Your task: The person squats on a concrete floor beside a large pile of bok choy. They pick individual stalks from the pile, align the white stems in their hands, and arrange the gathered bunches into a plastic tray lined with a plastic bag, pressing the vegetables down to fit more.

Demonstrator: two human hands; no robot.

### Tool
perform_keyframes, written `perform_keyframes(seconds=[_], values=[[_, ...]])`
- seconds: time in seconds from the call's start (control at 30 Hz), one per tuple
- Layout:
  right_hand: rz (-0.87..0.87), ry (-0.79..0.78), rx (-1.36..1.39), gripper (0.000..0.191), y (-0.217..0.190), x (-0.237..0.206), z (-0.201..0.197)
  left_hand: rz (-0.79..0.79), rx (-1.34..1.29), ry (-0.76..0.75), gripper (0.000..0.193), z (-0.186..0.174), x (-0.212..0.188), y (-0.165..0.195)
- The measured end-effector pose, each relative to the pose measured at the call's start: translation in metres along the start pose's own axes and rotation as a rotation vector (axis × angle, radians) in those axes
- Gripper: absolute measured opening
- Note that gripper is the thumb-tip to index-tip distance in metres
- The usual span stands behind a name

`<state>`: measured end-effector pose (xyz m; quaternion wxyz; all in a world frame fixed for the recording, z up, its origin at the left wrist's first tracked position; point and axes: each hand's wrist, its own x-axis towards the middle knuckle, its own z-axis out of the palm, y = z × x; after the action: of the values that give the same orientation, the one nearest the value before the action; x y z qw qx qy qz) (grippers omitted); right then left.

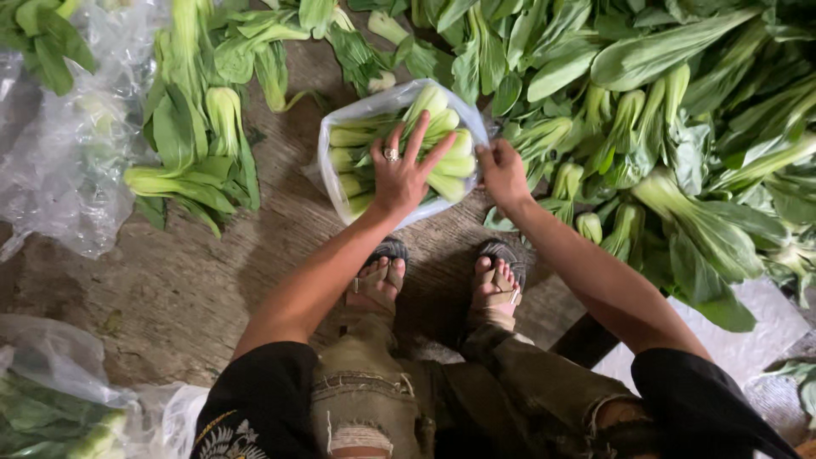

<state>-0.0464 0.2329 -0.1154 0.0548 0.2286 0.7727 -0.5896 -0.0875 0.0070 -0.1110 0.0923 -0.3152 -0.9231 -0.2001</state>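
A clear plastic bag stands open on the ground in front of my feet, packed with several heads of bok choy, their pale stalks facing me. My left hand, a ring on one finger, presses flat on the stalks inside the bag with its fingers spread. My right hand pinches the bag's right rim. Both arms reach down from my squatting knees.
A big heap of loose bok choy fills the right and far side. A smaller bunch lies at left beside crumpled clear plastic. Another filled bag sits at the lower left. My sandalled feet rest on a bare dirt floor.
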Motion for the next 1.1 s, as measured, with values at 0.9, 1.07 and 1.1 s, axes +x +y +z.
perform_keyframes(seconds=[0.9, 1.07, 1.1], values=[[-0.142, -0.079, -0.791, 0.021, -0.07, 0.077, -0.002, -0.205, -0.494, -0.466, 0.063, 0.011, 0.083, -0.057], [-0.283, 0.026, -0.498, 0.016, -0.051, 0.056, -0.008, -0.069, -0.724, -0.511, 0.065, 0.009, 0.103, -0.06], [-0.257, 0.024, -0.458, 0.016, -0.049, 0.054, -0.01, -0.021, -0.81, -0.509, 0.064, 0.009, 0.106, -0.06]])
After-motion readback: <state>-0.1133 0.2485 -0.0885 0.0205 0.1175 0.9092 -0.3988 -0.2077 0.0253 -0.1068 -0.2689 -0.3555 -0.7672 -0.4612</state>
